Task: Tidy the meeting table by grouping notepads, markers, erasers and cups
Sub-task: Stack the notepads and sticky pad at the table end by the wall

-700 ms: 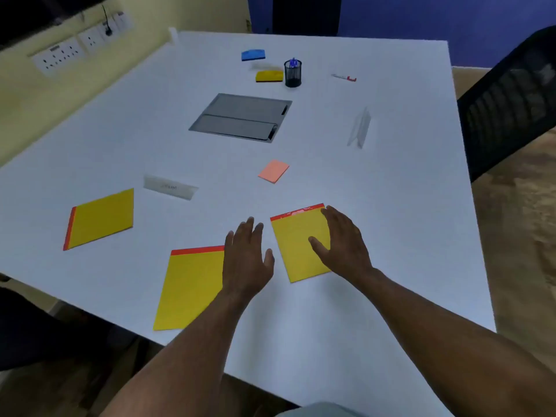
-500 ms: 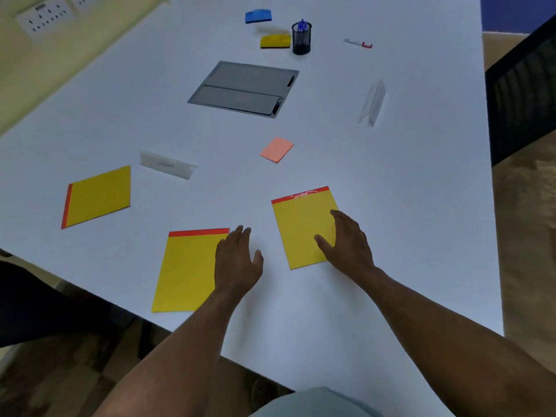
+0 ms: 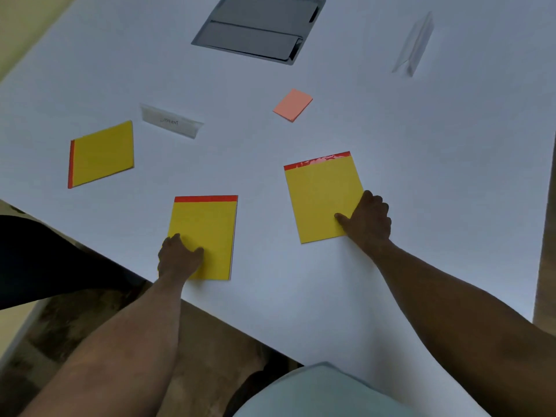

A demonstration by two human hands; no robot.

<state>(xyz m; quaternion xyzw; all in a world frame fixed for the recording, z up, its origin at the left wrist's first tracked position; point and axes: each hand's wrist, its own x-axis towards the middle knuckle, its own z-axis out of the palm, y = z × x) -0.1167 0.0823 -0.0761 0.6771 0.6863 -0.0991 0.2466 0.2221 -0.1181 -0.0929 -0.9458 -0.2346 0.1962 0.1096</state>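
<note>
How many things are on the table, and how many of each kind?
Yellow notepads: 3
Orange sticky pad: 1
Clear name stands: 2
Total: 6 loose things. The grey panel is set into the table, so it is not counted.

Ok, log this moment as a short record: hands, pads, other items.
left hand: grips near pad at its lower left corner
right hand: grips right pad at its lower right edge
far pad: apart, untouched, left side of table
sticky notes: pink, beyond the pads
name cards: one flat, one clear stand
</note>
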